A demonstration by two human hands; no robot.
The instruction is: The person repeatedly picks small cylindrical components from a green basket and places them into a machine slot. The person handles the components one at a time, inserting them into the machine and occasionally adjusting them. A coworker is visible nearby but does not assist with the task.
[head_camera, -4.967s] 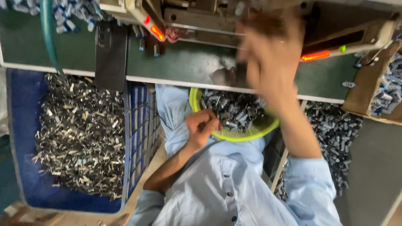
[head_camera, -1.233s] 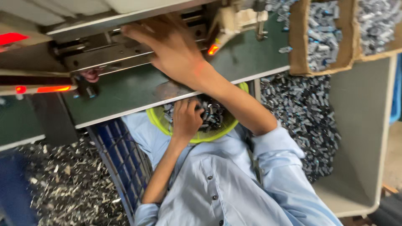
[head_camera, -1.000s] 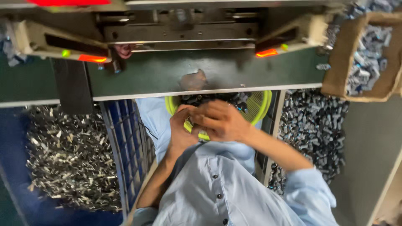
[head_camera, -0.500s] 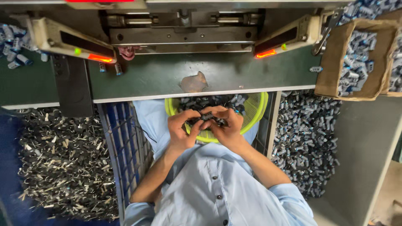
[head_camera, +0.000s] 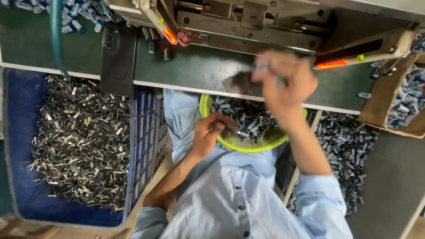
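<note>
The left hand [head_camera: 211, 132] rests at the near-left rim of a round yellow-green plastic bowl [head_camera: 248, 144] held in the lap, its fingers curled and pinched around a few small dark cylindrical parts with thin metal legs [head_camera: 237, 132] that poke out just to its right, over the heap filling the bowl. The right hand [head_camera: 283, 79] is raised above and beyond the bowl, over the dark green work surface [head_camera: 195, 66], blurred; its fingers are drawn together around a small pale part [head_camera: 262, 67] at the fingertips, though how tight the grip is cannot be told. Just ahead of that hand stands a grey metal machine [head_camera: 248, 20] with two glowing orange-red lights. Well to the left of the left hand, a black phone [head_camera: 117, 57] lies on the surface, and below it a blue crate [head_camera: 22, 132] holds a mass of loose metal-legged pieces. To the right of the right hand sits a brown cardboard box [head_camera: 376, 106] of blue-grey parts.
</note>
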